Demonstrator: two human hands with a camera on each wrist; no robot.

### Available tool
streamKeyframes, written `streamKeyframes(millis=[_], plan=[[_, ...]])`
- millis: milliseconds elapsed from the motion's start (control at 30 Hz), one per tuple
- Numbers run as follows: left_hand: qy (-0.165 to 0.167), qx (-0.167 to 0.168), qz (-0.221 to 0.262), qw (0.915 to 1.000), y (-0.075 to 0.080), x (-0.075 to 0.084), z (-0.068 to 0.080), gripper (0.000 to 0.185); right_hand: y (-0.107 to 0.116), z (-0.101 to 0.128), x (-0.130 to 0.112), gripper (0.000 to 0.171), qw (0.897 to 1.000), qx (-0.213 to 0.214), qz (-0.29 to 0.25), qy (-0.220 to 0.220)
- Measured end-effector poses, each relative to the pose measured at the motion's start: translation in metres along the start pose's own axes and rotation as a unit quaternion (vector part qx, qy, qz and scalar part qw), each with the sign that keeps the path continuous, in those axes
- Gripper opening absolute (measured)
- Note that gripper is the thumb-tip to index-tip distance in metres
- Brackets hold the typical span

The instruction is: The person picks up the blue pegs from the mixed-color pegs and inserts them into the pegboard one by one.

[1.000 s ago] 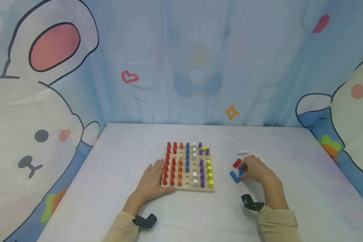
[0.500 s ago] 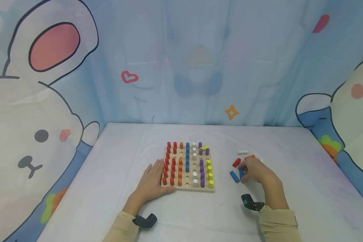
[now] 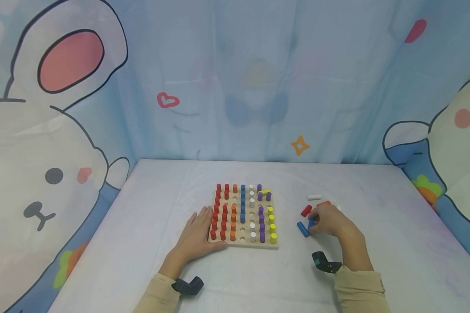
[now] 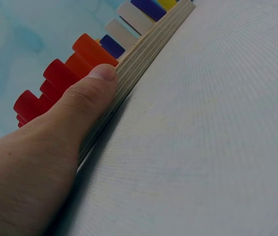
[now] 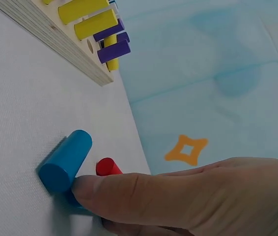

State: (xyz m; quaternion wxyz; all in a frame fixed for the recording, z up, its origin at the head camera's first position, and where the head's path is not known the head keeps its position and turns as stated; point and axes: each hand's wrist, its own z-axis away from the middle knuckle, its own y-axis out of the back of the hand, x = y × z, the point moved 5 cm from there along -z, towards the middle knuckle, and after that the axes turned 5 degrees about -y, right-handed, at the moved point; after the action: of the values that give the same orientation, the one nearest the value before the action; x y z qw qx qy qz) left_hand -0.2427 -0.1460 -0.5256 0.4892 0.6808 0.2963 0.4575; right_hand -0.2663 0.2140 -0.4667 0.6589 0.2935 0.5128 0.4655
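Observation:
My left hand (image 3: pixel 197 237) lies with straight fingers along the left side of a wooden pegboard (image 3: pixel 246 244), its thumb against the front edge, as the left wrist view also shows. Columns of red, orange, blue, white, purple and yellow pegs stand in the board, with some bare holes between. One yellow peg (image 3: pixel 264 191) lies on its side at the back right corner. Right of the board, my right hand (image 3: pixel 332 222) pinches a blue peg (image 3: pixel 311 223) at the tabletop, mostly hidden by the thumb in the right wrist view. Another blue peg (image 5: pixel 65 162) lies right beside it.
Behind the right hand lie a loose red peg (image 3: pixel 307 211), a white peg (image 3: pixel 314 197) and an orange peg (image 3: pixel 324 202), partly covered by the hand. A white cloth (image 3: pixel 282 278) covers the table. A printed curtain (image 3: pixel 235 87) hangs behind its far edge.
The right hand's fingers shift slightly, and the blue peg at them turns a little toward the other blue peg. My left hand and the board stay put.

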Motion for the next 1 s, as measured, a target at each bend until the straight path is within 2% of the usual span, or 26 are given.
streamKeyframes(millis=[567, 1000], plan=[[0.004, -0.005, 0.011, 0.9999, 0.0003, 0.0007, 0.0008, 0.115, 0.0015, -0.0014, -0.0008, 0.039, 0.999, 0.011, 0.034, 0.002], [0.005, -0.002, 0.007, 1.0000, -0.0003, 0.0000, -0.0005, 0.115, 0.0027, -0.0033, -0.0021, 0.039, 1.000, 0.013, 0.002, 0.019]])
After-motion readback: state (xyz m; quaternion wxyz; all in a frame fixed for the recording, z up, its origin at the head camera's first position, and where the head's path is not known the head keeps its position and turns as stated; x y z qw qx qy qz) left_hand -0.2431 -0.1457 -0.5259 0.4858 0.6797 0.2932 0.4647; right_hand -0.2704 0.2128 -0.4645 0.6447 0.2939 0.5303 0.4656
